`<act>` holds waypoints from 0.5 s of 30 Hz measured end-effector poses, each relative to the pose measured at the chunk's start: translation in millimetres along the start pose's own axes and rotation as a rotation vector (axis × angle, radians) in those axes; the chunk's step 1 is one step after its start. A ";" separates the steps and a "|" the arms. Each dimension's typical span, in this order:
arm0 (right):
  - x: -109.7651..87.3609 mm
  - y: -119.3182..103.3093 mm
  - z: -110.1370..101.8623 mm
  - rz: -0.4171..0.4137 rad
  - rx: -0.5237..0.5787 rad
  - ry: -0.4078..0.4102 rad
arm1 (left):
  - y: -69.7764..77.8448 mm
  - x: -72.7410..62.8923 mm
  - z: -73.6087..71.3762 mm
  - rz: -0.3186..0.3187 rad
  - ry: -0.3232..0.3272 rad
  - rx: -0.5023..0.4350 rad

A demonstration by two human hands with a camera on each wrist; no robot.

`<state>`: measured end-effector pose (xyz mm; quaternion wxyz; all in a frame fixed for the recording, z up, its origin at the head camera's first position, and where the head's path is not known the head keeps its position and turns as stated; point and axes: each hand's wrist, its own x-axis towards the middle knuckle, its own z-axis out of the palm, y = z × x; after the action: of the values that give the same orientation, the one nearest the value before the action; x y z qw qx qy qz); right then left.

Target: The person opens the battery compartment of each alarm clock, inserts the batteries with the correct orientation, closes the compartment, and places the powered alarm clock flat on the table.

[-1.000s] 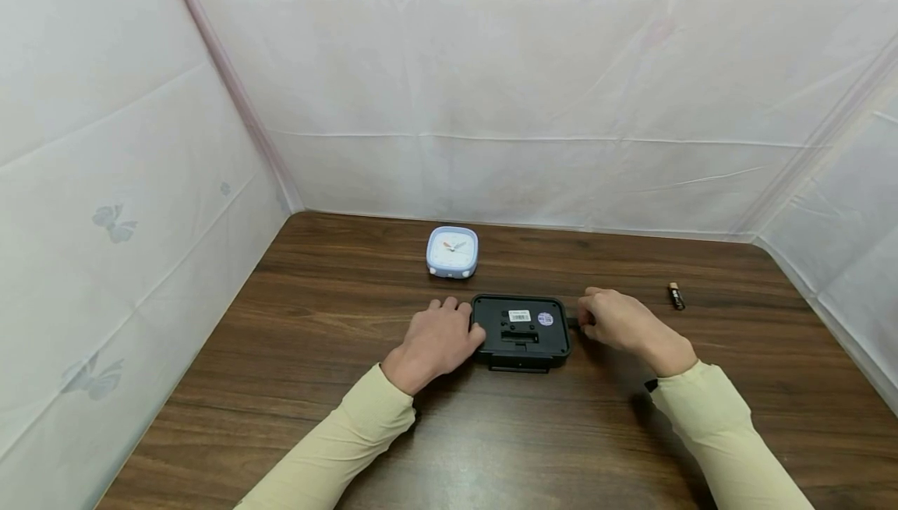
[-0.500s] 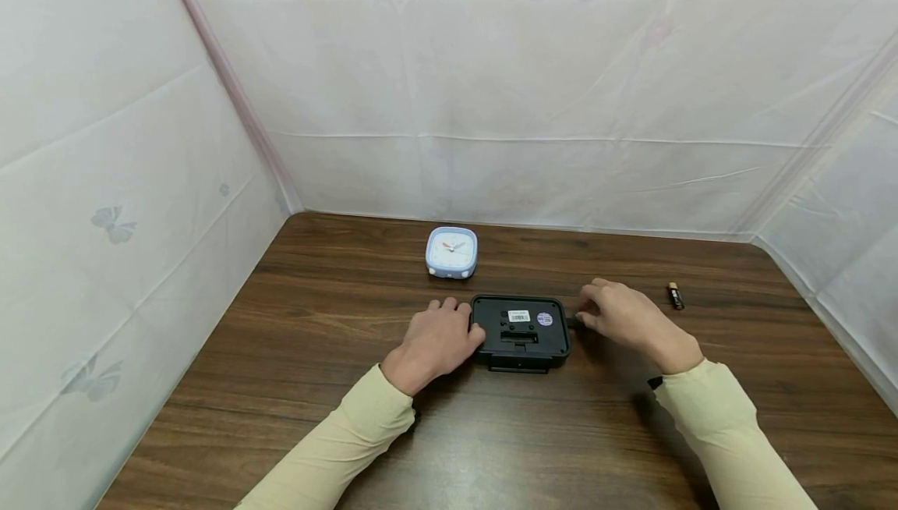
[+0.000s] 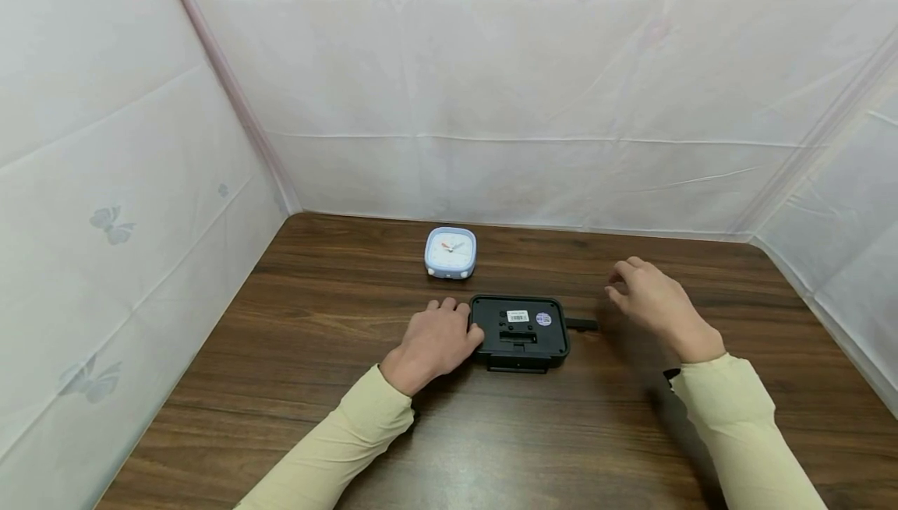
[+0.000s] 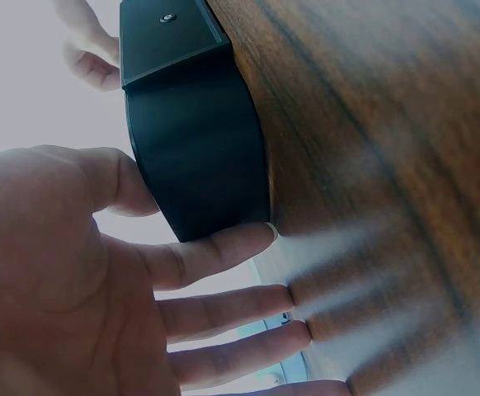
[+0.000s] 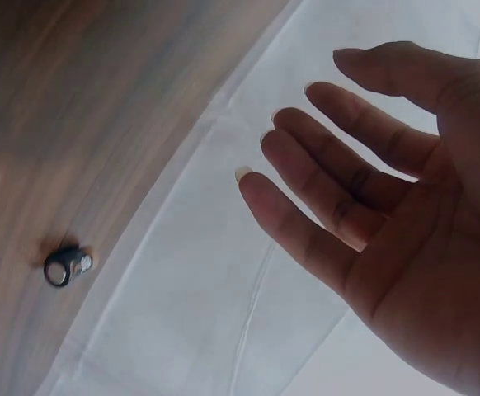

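A black rectangular device lies on the wooden table, its back with a slot, barcode label and round purple sticker turned up. My left hand holds its left end, the thumb on the upper edge and the index finger along the side in the left wrist view. The other left fingers reach down to the table. A flat black strip lies at the device's right end. My right hand hovers to the right of that strip, fingers loosely bent, holding nothing. Nearest to it on the right wrist view's table is a battery.
A light blue alarm clock lies face up behind the device. White patterned sheeting rises along the table's back and both sides. In the head view, the right hand covers the spot where the battery lay.
My right hand has let go of the black strip and moved right and away from me, towards the battery, which it now hides in the head view. The left hand stays on the device.
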<state>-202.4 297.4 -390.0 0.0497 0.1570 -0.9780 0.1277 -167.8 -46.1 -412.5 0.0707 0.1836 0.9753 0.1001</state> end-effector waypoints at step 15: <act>-6.0 31.2 -13.7 0.163 0.003 0.024 | 0.1 0.0 1.0 0.000 0.009 0.006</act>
<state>-205.9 331.5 -385.0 0.0505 0.0753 -0.9867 0.1349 -167.6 -45.9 -413.5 0.0656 0.1835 0.9759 0.0978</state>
